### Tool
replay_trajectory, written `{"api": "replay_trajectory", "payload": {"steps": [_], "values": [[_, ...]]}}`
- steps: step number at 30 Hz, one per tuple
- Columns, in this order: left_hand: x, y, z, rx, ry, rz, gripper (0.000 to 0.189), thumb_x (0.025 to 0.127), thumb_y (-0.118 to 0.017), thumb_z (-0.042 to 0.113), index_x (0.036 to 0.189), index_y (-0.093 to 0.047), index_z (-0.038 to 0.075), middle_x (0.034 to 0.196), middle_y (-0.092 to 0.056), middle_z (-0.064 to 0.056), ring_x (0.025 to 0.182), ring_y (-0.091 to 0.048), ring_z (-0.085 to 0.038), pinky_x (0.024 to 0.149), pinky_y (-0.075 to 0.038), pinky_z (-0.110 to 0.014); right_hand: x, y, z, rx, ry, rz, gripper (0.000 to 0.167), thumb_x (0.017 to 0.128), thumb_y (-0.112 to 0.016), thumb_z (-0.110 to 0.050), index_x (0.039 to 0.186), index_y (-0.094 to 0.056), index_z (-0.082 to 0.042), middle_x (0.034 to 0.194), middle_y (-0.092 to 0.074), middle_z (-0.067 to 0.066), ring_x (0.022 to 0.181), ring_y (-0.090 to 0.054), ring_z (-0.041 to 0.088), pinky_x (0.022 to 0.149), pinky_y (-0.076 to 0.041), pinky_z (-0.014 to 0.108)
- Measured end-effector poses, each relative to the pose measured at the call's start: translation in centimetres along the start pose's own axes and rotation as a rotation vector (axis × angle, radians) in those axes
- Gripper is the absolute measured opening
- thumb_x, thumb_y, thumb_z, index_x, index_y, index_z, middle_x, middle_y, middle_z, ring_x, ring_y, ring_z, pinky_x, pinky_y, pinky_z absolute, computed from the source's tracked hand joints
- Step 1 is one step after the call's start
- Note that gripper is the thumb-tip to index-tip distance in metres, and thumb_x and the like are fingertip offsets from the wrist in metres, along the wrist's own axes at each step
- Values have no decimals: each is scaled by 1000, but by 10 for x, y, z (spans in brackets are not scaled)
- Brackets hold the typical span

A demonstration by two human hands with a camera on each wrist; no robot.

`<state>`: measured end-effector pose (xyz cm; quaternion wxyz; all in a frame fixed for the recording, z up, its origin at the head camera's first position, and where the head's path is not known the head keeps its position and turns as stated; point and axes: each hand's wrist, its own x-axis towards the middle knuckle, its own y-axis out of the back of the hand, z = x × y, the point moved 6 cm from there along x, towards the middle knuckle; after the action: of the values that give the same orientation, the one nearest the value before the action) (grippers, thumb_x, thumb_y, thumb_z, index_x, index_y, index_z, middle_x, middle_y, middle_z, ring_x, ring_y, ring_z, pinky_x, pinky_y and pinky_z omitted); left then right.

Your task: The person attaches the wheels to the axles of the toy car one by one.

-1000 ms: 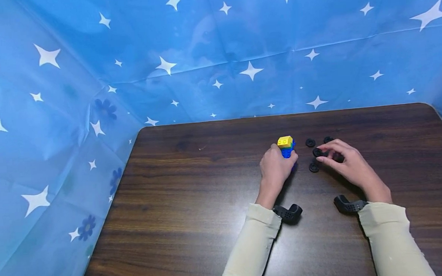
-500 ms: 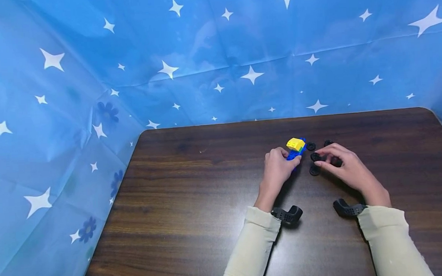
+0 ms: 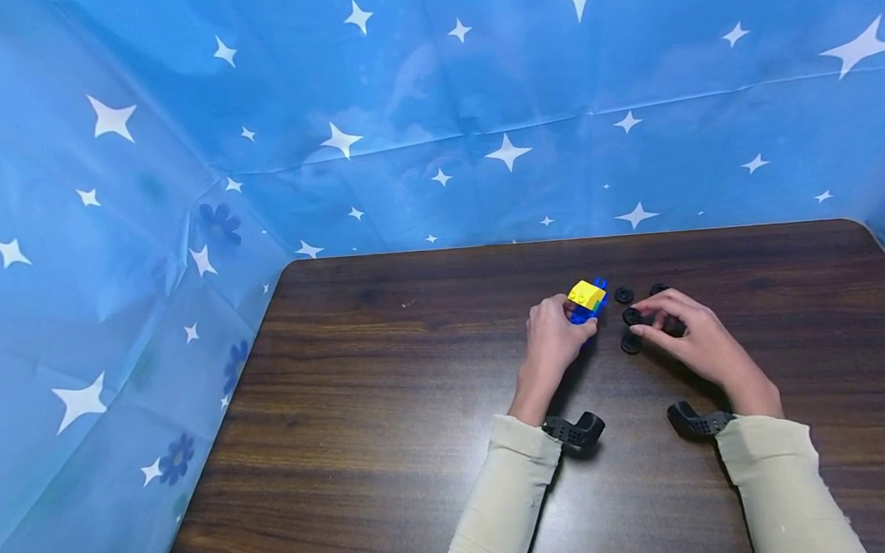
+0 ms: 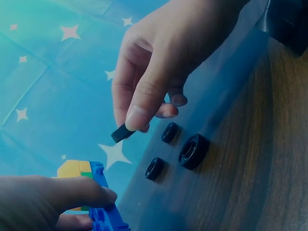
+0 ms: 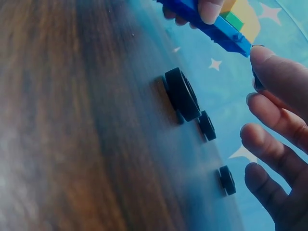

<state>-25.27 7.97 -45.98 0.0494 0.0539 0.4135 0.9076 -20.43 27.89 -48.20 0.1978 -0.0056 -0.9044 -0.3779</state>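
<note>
My left hand (image 3: pixel 554 337) grips a toy brick car (image 3: pixel 586 296) by its sides. The car has a long blue base, a yellow block on top and a bit of green between. It is held turned at an angle, its far end pointing right. Thumb and fingers of my right hand (image 3: pixel 689 334) pinch a small black wheel (image 4: pixel 121 133) just right of the car; in the right wrist view the wheel is mostly hidden by the thumb. Car and wheel look apart in the left wrist view.
Three more black wheels lie on the dark wooden table (image 3: pixel 358 381): a larger one (image 4: pixel 194 151) nearest me and two smaller ones, a left one (image 3: pixel 624 295) and a right one (image 3: pixel 658 289), farther back. A blue star-printed curtain (image 3: pixel 403 103) stands behind the table.
The car has turned in my left hand, its far end swinging right, and moved slightly right, then a little back left. My right hand keeps its pinch on the wheel, nearly still.
</note>
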Motion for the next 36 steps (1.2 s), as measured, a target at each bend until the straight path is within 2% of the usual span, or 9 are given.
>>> {"api": "replay_trajectory", "payload": {"steps": [5,11,15,18,25,36], "values": [[0,3,0,-12,-3,7,31,83,-87,24,104,-78,3,99,-80,-7,93,-74,-21,83,-58,-28,0,0,-3,2,18,18,26,94,-78,-12,119,-73,-8,97,-65,4,79,-51,-2,69,-42,19],[-1,3,0,27,40,-18,31,85,-87,31,102,-78,6,98,-80,-5,91,-75,-21,83,-59,-31,1,-1,-4,-18,20,33,27,93,-79,-12,119,-73,-9,97,-64,2,80,-54,7,72,-42,21],[-2,1,-1,34,58,-36,32,86,-87,35,101,-78,7,97,-80,-4,90,-75,-21,84,-58,-33,2,-1,-6,-22,10,52,28,95,-78,-14,122,-72,-9,95,-64,3,80,-52,4,71,-43,22],[-3,0,-2,16,68,-49,34,86,-87,36,102,-77,8,97,-80,-4,88,-73,-20,83,-58,-32,3,-2,-9,-22,-2,68,29,95,-77,-15,124,-70,-10,93,-63,3,80,-50,0,69,-43,21],[-5,-3,-1,-28,76,-95,34,85,-87,36,101,-77,8,90,-77,-1,80,-69,-14,77,-56,-30,4,-4,-13,-40,-15,95,30,95,-77,-14,123,-70,-7,94,-65,5,78,-50,2,68,-42,14],[-6,-6,-2,-127,85,-143,33,85,-88,34,102,-77,9,91,-76,-1,76,-66,-9,69,-53,-23,7,-7,-17,-51,19,116,32,93,-79,-11,123,-70,-6,97,-66,6,77,-50,3,67,-42,12]]}}
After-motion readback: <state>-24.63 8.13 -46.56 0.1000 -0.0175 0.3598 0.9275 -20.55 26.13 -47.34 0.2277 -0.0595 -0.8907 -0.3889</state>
